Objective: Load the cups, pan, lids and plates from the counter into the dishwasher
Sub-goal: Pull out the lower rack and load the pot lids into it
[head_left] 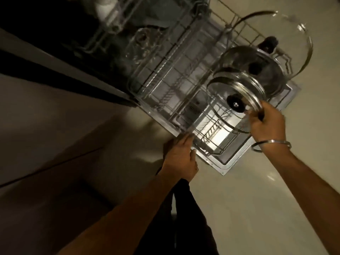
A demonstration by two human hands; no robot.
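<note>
Glass lid [233, 100] with a steel rim and black knob stands tilted over the lower rack [165, 85] of the open dishwasher, gripped at its edge by the right hand [266, 122]. Two more lids [257, 70] stand behind it. Left hand [181, 155] rests on the rack's front edge, fingers loosely curled.

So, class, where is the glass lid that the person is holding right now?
The glass lid is at the right of the head view, gripped at its rim by the right hand, over the lower rack, just in front of two other lids.
</note>
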